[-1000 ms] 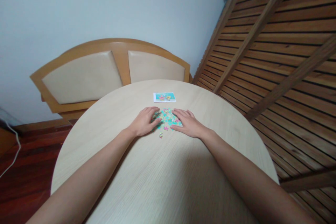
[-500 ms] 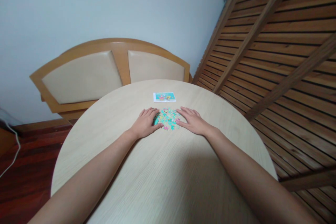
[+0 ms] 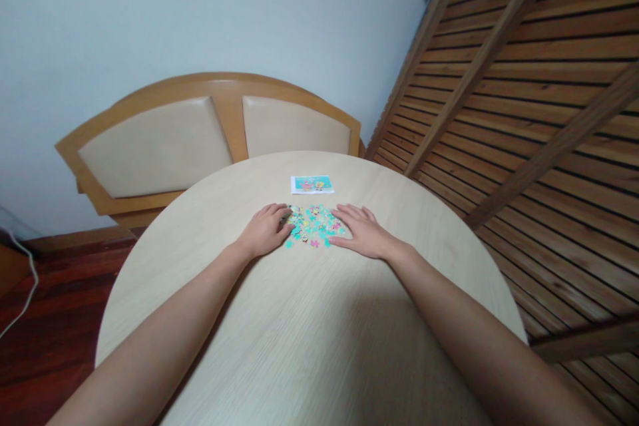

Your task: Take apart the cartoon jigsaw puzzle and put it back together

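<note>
Spread wider than half a second ago: puzzle pieces [image 3: 312, 225], now loosened into a scatter, with both hands drawn slightly apart. At far left, padded headboard [image 3: 200, 136] leaning on wall at 10 o'clock from table [image 3: 299, 333]. Left hand [image 3: 263, 231] palm down at 9 o'clock of pieces, fingers curled and close together, tips touching nearest pieces. Pieces lying flat between both hands, near table's far half. Picture card [image 3: 312, 184] at 12 o'clock of pieces, just beyond. Right hand [image 3: 362, 233] flat at 3 o'clock, fingers slightly spread, tips against pile's edge. Slatted frame [image 3: 524, 93] propped at far right.
</note>
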Available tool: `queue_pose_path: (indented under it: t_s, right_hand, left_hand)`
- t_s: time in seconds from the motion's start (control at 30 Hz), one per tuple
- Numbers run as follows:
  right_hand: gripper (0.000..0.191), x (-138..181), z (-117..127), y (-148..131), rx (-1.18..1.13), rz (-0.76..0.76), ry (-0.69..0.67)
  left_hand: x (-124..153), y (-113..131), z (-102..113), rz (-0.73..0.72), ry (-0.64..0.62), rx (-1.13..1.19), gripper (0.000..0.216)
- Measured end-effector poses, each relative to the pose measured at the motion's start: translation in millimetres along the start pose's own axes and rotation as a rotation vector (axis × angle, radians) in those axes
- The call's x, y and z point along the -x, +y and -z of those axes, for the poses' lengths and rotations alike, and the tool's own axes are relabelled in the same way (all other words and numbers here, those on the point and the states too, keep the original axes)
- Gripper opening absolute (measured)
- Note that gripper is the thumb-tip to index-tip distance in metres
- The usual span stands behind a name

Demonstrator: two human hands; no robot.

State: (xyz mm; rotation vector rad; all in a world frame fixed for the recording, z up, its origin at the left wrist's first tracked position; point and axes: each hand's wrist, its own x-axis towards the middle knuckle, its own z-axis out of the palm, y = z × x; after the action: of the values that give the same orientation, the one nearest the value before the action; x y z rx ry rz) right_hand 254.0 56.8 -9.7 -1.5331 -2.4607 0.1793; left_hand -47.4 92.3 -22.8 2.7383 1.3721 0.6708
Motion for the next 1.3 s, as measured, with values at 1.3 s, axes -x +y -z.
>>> queue_pose_path:
  t_s: [1.3]
  right_hand:
    - [0.032,-7,-9,-10,-0.058,0.079,0.260]
  left_hand:
    - [-3,28,8,-0.212,0.017,0.098,0.021]
